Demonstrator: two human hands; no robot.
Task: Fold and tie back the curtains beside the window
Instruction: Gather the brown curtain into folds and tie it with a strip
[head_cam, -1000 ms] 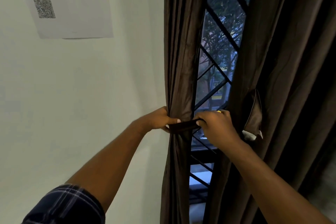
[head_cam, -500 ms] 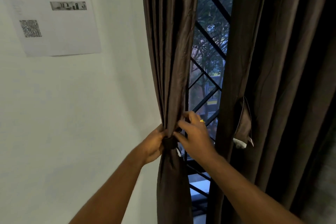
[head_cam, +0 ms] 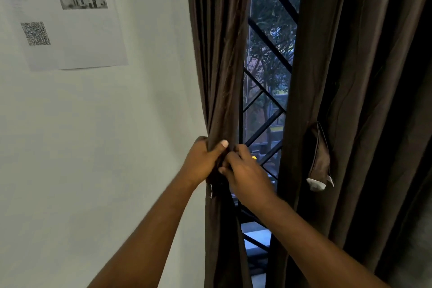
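A dark brown left curtain (head_cam: 219, 53) hangs gathered into a narrow bundle beside the window (head_cam: 268, 65). My left hand (head_cam: 203, 161) clutches the bundle from the left, thumb on its front. My right hand (head_cam: 245, 170) presses against the same spot from the right, fingers closed on the brown tie-back band, which is mostly hidden under both hands. The right curtain (head_cam: 350, 100) hangs loose, with its own tie-back strap (head_cam: 320, 159) dangling from it.
A white wall (head_cam: 93, 147) at left carries a printed sheet (head_cam: 65, 18) with a QR code. Black diagonal window bars (head_cam: 266, 124) cross the glass between the curtains. Trees show outside.
The band, held stretched between both hands a second ago, is now drawn tight around the left curtain. Both hands have come together on the bundle. The camera shifted, moving the curtain left in view.
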